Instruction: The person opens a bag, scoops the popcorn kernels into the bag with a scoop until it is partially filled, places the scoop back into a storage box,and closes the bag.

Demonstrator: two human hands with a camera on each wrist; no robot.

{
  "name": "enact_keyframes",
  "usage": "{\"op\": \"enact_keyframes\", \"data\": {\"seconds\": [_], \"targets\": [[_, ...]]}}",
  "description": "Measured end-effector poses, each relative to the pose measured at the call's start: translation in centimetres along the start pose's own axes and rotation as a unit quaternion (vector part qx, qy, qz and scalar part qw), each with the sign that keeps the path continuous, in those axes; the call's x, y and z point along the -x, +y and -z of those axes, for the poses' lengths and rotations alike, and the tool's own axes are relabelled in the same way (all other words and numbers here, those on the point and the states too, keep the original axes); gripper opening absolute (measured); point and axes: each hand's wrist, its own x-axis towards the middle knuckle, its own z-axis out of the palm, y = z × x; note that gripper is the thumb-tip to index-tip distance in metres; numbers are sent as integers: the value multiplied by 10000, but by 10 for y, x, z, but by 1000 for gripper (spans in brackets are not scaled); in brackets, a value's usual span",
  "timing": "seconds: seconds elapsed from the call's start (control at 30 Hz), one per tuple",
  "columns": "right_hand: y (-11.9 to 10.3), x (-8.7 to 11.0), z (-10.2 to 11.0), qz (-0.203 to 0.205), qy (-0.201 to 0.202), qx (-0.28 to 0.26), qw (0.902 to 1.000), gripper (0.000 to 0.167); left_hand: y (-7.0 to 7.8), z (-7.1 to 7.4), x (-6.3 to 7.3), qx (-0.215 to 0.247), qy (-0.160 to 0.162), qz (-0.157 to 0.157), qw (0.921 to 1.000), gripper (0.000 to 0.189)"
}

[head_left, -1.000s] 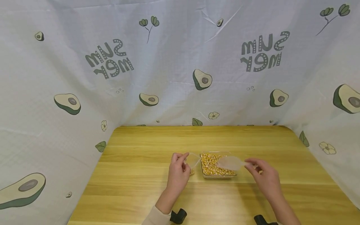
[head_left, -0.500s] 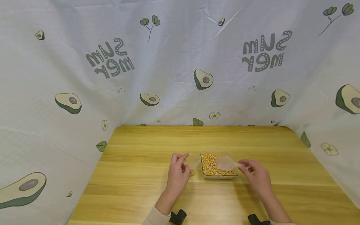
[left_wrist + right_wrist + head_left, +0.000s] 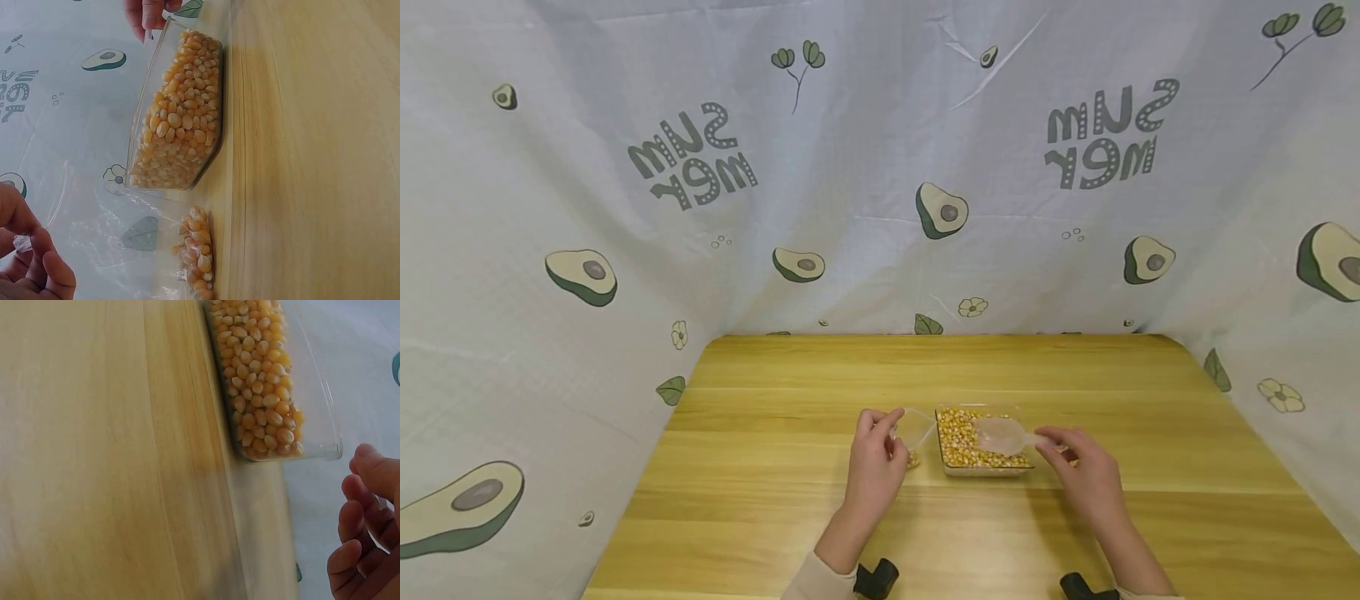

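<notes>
A clear rectangular container [image 3: 985,472] full of yellow corn kernels [image 3: 187,112] stands on the table. My right hand [image 3: 1084,473] pinches the handle of a translucent scoop [image 3: 1000,436], whose bowl lies down at the kernels inside the container. Left of the container, my left hand [image 3: 877,458] pinches the rim of a clear plastic bag [image 3: 914,427] and holds its mouth up. Some kernels [image 3: 199,253] sit in the bottom of that bag, as the left wrist view shows. In the right wrist view the scoop is mostly hidden behind my right fingers [image 3: 351,519].
The wooden table [image 3: 760,500] reaches back to a pale curtain [image 3: 850,167] printed with avocados, which also hangs along both sides. Black wrist mounts [image 3: 876,578] show at the bottom of the head view. The bag stands close against the container's left side.
My right hand has moved left with the scoop, bringing its bowl further over the container. During the last half second it barely moves. My left hand stays in place with the bag.
</notes>
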Motion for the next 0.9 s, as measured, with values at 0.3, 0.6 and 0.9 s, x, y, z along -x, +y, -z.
{"op": "enact_keyframes", "data": {"seconds": [0.3,0.6,0.9], "targets": [[7,5,-5,-652,-231,-261,9973,16,3,0,1,18,1,18,10000,43],[16,12,-11,-1599,-456,-871,9822,26,3,0,1,43,-39,82,9999,43],[16,12,-12,-2194,-543,-1481,9628,32,1,-1,1,69,-80,134,9999,44]]}}
